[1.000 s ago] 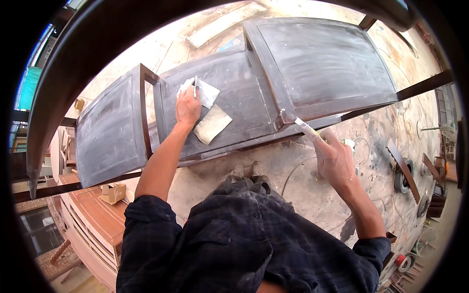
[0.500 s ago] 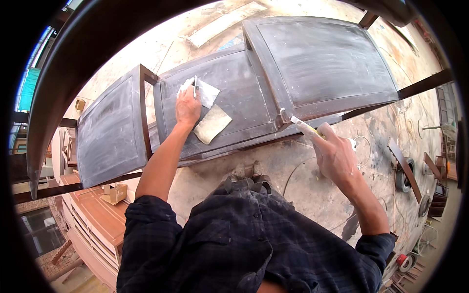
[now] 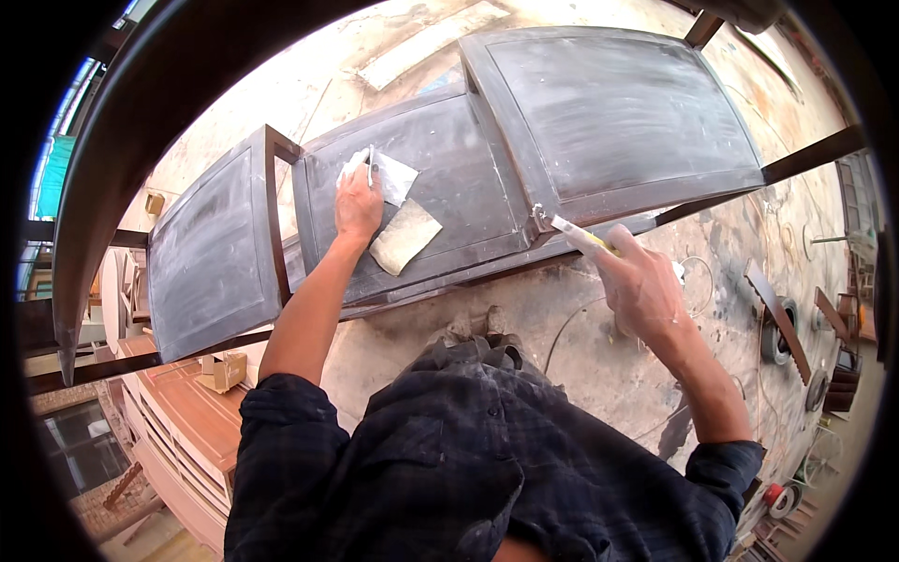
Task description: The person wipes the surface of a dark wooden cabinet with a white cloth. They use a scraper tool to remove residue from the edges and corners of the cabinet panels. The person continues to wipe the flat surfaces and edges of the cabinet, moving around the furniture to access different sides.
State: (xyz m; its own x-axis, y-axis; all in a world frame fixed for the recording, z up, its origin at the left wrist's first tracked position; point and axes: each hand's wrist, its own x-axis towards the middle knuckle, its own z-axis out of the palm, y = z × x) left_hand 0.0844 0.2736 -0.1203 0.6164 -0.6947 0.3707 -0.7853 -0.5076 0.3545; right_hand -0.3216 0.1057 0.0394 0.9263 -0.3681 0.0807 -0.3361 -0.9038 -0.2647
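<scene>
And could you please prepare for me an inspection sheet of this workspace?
Surface: three dark panels, marked with pale smears.
Things in work: white sheet and cream sheet on the middle panel; narrow tool near white residue at a panel corner.
Clutter: cardboard box at left; long brown toothed piece at right.
Hands: left hand closed on the white sheet; right hand grips the narrow tool.
Cables: thin dark line on the floor, perhaps a cable.
Surroundings: stained floor; brown wooden furniture at left.

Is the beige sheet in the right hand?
No, the beige sheet lies on the dark middle panel, near the left hand.
</scene>
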